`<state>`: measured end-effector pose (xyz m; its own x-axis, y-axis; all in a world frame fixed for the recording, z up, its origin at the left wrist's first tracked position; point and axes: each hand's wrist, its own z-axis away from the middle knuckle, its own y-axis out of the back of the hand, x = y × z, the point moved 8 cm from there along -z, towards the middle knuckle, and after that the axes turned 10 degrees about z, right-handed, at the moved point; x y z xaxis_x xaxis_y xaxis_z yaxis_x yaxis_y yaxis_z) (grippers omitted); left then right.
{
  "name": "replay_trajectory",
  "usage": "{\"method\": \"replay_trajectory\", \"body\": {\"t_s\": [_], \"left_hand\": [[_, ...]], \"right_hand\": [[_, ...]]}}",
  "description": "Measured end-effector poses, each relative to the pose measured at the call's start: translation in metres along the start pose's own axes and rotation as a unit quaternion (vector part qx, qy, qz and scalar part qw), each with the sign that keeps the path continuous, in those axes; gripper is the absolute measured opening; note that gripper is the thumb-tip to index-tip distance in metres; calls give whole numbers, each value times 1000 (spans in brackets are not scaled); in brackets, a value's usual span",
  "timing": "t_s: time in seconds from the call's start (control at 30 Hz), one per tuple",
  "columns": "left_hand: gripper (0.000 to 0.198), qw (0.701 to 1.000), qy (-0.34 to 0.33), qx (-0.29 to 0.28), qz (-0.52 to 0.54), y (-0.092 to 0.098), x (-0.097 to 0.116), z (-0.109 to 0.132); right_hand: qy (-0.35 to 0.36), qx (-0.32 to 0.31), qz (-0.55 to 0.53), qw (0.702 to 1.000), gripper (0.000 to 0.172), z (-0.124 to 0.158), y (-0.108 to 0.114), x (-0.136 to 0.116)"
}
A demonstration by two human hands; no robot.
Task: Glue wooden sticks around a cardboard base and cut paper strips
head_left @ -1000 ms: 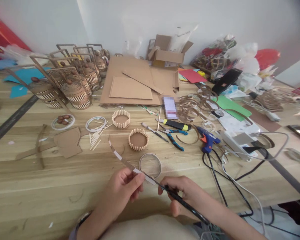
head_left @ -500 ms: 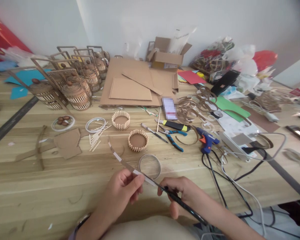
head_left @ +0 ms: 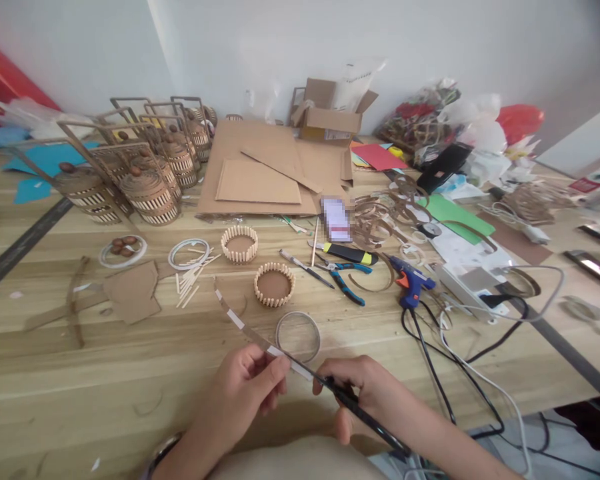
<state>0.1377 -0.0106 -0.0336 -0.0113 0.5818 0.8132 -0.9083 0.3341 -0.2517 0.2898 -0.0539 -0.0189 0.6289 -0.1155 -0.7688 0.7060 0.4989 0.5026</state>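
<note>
Between thumb and fingers, my left hand [head_left: 255, 383] pinches a thin brown strip [head_left: 253, 335] with white patches along it. The strip curves up and left over the table. My right hand [head_left: 355, 393] is closed around a long black tool [head_left: 375, 421], whose tip meets the strip's near end; its exact shape is partly hidden by my fingers. Just beyond the hands lies a roll of tape [head_left: 298, 315]. Two round cardboard pieces ringed with short sticks, one nearer [head_left: 275, 285] and one farther [head_left: 239, 245], stand past the strip.
Blue-handled pliers [head_left: 347, 287], a yellow-black cutter [head_left: 350, 253] and a blue glue gun [head_left: 414, 285] with cables lie to the right. Lidded stick baskets [head_left: 150, 193] stand at the back left, beside cardboard sheets [head_left: 257, 181]. Cardboard scraps [head_left: 133, 293] and loose sticks [head_left: 187, 287] lie left.
The camera view has shifted slightly. Both hands keep nearly the same pose, with the strip and the black tool still held.
</note>
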Motion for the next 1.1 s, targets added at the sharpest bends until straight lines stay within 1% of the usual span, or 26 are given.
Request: {"method": "replay_trajectory", "body": {"t_s": [0.17,0.33,0.43,0.5,0.6,0.63,0.7,0.8,0.93,1.1], "left_hand": [[49,999,13,-31,-7,-6,-2,0],[50,999,18,-35,-2,-7,-2,0],[53,999,9,-44,5,-7,0,0],[56,998,0,-63,15,-8,2,0],[60,996,-18,-85,29,-8,3,0],[60,996,-25,-82,34,-7,3,0],[58,997,-40,-57,45,-1,3,-1],[49,997,-60,-23,47,5,3,-1],[39,997,-68,-13,31,5,5,-1],[39,998,-59,-10,23,3,10,1]], "right_hand": [[23,7,8,1000,28,-1,1,-9],[23,4,-2,1000,33,-3,-1,-9],[14,7,-15,1000,29,-4,-2,-7],[8,6,-28,1000,25,-4,-3,-4],[6,10,-34,999,24,-4,-4,-1],[8,9,-30,999,25,-3,-4,0],[9,6,-23,1000,25,-3,-5,1],[9,-3,-20,1000,20,-2,-7,1],[13,-6,-8,1000,17,-2,-6,-5],[18,13,-2,1000,21,-2,-3,-10]]}}
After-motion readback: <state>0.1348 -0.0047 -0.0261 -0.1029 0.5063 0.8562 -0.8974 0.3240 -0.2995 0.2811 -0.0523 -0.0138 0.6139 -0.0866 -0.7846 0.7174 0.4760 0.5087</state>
